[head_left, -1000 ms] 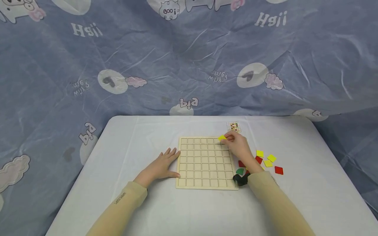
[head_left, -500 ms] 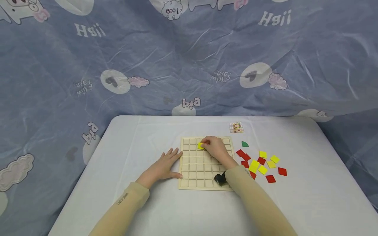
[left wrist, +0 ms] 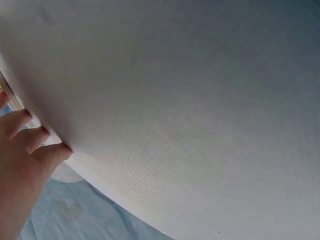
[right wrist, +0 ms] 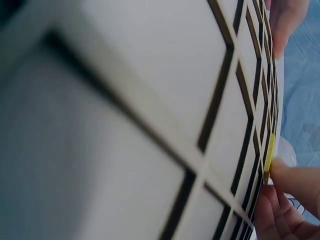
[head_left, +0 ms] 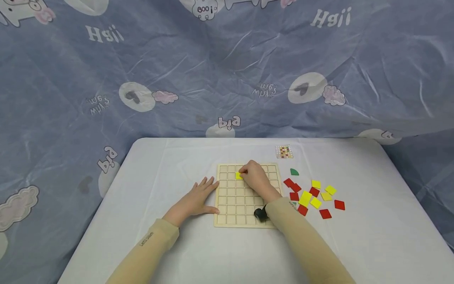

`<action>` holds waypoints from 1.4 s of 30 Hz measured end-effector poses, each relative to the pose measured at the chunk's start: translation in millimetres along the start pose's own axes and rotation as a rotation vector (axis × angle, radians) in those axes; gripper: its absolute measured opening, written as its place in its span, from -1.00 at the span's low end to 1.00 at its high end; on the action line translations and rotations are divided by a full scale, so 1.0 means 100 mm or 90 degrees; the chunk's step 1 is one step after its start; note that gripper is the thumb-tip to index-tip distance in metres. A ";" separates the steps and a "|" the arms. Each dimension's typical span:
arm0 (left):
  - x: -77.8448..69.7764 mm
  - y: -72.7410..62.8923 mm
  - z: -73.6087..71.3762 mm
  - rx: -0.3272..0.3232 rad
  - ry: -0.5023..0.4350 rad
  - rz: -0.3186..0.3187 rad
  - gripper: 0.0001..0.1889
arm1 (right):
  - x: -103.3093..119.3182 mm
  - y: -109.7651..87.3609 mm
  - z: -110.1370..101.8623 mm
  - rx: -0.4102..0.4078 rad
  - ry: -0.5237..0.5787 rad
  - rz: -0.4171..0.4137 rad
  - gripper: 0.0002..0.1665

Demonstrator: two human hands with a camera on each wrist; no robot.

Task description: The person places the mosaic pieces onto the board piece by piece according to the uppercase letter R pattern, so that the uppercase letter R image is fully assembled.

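Observation:
A wooden grid board [head_left: 227, 200] lies flat on the white table. Over its upper part, my right hand [head_left: 256, 176] pinches a yellow square tile [head_left: 239, 175] at a cell in the second row from the back. In the right wrist view the thumb and fingers meet at the lower end of that yellow tile [right wrist: 270, 152], close against the grid. My left hand [head_left: 194, 200] rests at the board's left edge, fingers spread, with thumb and fingertips touching the rim. The left wrist view shows the left hand's fingers [left wrist: 30, 137] only partly.
Right of the board lie several loose yellow tiles [head_left: 305, 198] and red tiles [head_left: 339, 204]. A green quarter-round piece [head_left: 294, 172] sits nearer the back. Behind the board is a small coloured pattern card [head_left: 284, 152]. A black wrist camera [head_left: 260, 214] hangs over the board's front.
My right hand has carried the yellow tile left from the board's back right corner, then shifted it slightly onto a cell. My left hand has stayed at the edge.

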State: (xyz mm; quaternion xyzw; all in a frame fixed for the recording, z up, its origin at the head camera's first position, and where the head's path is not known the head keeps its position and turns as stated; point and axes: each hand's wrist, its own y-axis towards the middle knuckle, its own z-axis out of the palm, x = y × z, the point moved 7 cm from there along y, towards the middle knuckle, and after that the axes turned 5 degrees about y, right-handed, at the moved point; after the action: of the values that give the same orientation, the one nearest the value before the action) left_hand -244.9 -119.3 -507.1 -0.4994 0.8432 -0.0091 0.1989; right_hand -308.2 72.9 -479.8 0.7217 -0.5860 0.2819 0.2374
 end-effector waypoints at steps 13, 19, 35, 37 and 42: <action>0.00 -0.01 0.00 -0.001 0.007 0.004 0.08 | -0.27 -0.32 -0.62 0.011 0.074 0.041 -0.63; 0.01 -0.01 0.00 0.004 0.015 0.005 0.09 | -0.66 -0.57 -0.96 -0.025 0.050 0.108 -0.63; 0.01 -0.02 -0.01 0.000 0.007 -0.001 0.08 | -1.18 -0.82 -0.97 0.006 -0.025 0.256 -0.50; 0.00 -0.03 -0.01 0.001 0.006 -0.001 0.08 | -1.18 -0.83 -0.96 0.005 -0.031 0.263 -0.51; -0.01 -0.02 -0.01 0.001 0.006 -0.002 0.08 | -1.19 -0.85 -0.97 0.009 -0.025 0.281 -0.54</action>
State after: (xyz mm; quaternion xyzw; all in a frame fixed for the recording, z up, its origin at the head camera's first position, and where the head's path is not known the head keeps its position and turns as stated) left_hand -243.2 -119.9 -505.0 -0.5003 0.8434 -0.0127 0.1956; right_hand -256.1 240.0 -492.4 0.5830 -0.7322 0.3168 0.1537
